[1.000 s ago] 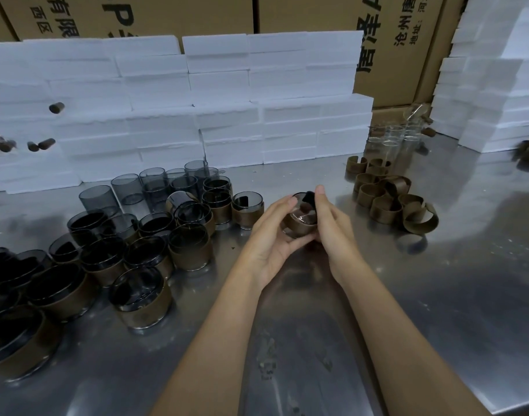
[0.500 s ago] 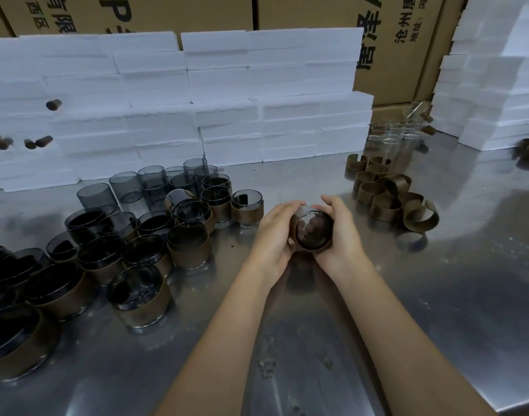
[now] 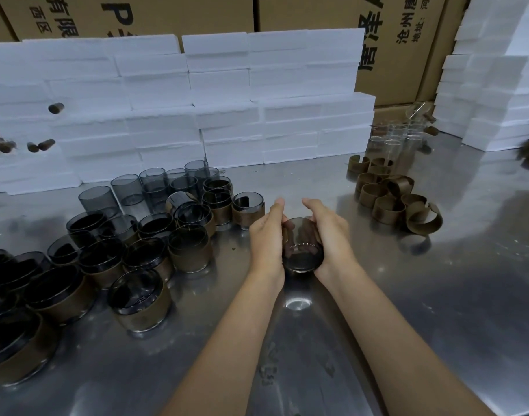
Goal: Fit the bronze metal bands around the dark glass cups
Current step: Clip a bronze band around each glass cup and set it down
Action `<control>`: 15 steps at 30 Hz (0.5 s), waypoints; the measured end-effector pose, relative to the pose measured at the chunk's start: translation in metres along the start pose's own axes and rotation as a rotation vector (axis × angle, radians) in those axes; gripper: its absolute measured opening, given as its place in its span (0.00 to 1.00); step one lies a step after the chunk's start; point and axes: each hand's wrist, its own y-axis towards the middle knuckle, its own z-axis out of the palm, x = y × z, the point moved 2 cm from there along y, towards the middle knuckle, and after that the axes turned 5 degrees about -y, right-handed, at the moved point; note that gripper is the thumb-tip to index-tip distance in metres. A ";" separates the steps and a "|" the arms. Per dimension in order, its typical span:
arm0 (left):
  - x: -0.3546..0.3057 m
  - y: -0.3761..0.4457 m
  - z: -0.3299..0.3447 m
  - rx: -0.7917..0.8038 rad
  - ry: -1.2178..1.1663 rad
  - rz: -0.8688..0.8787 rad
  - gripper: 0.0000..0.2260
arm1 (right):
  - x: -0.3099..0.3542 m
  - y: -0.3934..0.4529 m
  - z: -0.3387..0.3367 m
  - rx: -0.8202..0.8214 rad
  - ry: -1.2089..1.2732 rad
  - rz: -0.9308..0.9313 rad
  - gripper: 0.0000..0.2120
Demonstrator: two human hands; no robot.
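I hold one dark glass cup (image 3: pixel 302 250) between both hands, just above the steel table, its open end tilted toward me. My left hand (image 3: pixel 267 235) grips its left side and my right hand (image 3: pixel 329 232) grips its right side, fingers curled round it. Whether a band sits on this cup is hidden by my palms. Several dark cups with bronze bands (image 3: pixel 140 298) stand at the left. Bare dark cups (image 3: pixel 126 189) stand behind them. A pile of loose bronze bands (image 3: pixel 389 196) lies at the right.
The steel table (image 3: pixel 437 295) stretches right and toward me. White foam blocks (image 3: pixel 221 100) are stacked along the back, more at the far right (image 3: pixel 494 85). Clear glass cups (image 3: pixel 398 138) stand behind the bands. Cardboard boxes (image 3: pixel 317 13) rise behind.
The cup turned in my hands and came lower and nearer. The bronze band seen round it earlier is now covered by my palms, and my fingers have closed over its sides.
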 end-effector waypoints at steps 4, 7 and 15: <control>0.000 -0.001 0.002 0.013 -0.003 0.010 0.24 | 0.002 -0.001 -0.001 0.008 -0.007 0.013 0.14; 0.000 -0.001 0.002 0.012 0.004 0.016 0.25 | 0.003 -0.003 0.000 0.027 -0.013 0.009 0.14; -0.003 -0.001 0.007 0.215 0.147 0.066 0.13 | 0.014 0.000 -0.009 -0.112 0.013 -0.112 0.18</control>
